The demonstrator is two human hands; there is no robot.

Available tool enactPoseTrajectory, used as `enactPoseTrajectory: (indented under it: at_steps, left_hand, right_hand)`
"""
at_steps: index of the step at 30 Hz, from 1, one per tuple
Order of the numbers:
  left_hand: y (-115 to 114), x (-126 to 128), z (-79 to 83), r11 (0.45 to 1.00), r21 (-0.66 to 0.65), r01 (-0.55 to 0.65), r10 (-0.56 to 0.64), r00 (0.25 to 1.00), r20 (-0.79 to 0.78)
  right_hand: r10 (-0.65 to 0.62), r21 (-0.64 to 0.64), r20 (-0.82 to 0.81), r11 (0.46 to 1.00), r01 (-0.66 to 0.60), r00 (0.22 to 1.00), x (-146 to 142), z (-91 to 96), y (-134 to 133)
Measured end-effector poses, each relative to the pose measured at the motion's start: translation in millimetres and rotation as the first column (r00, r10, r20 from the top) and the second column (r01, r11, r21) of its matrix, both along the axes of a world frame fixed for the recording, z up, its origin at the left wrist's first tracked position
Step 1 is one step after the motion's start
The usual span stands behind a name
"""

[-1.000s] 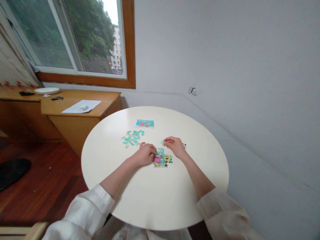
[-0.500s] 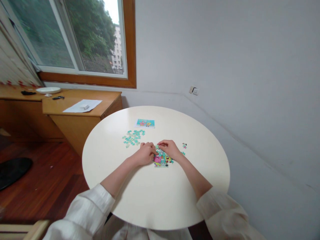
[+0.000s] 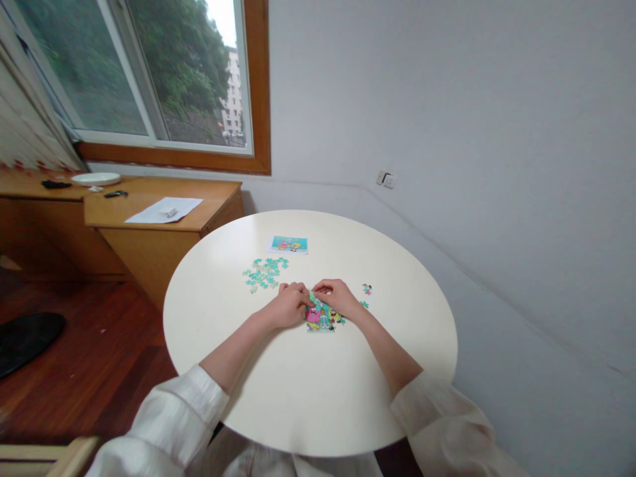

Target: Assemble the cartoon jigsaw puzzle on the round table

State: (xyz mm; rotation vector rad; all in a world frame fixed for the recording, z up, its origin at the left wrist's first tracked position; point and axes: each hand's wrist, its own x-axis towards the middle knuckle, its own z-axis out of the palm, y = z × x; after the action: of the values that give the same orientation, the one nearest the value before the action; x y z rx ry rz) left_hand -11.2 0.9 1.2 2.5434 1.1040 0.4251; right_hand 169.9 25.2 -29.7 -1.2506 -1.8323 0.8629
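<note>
A partly joined jigsaw puzzle [image 3: 324,319], with a pink and a yellow cartoon figure, lies flat on the round white table [image 3: 308,391]. My left hand [image 3: 291,306] is closed, its curled fingers gripping the puzzle's upper left edge. Across from it, my right hand [image 3: 338,297] pinches a small puzzle piece at the top edge, mostly hidden by the fingers. Both hands cover part of the picture. Loose turquoise puzzle pieces [image 3: 265,273] are scattered beyond my left hand. A few other loose pieces [image 3: 367,289] lie to the right of my right hand.
A printed reference picture [image 3: 289,245] lies toward the table's far side. Behind on the left stands a wooden desk [image 3: 218,205] with a paper sheet [image 3: 181,209] and a white plate [image 3: 96,179]. The wall rises close beyond the table's right side.
My right hand has shifted very slightly toward me at the puzzle's top edge. The left hand and the loose pieces stay where they were.
</note>
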Motion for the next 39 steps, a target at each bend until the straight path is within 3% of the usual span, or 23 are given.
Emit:
enactPoseTrajectory:
  at_steps: [15,26,33,39]
  left_hand:
    - [0.0,0.2,-1.8,1.000,0.015,-0.009,0.009,1.000,0.024]
    - [2.0,-0.8,-1.5,0.999,0.029,0.031,-0.030,0.999,-0.020]
    - [2.9,0.5,-2.5,0.997,0.066,0.026,-0.022,0.998,-0.055]
    - [-0.3,1.5,0.0,0.998,0.067,0.010,-0.007,0.999,-0.043]
  right_hand:
    - [-0.004,0.076,0.108,0.997,-0.004,0.994,-0.6,5.4,-1.8]
    - [-0.012,0.056,0.039,0.998,0.010,0.999,-1.2,4.9,-2.2]
    - [-0.189,0.083,-0.151,0.976,0.203,0.970,12.2,10.1,1.7]
    - [-0.326,0.166,-0.111,0.925,0.341,0.939,27.5,18.7,1.6]
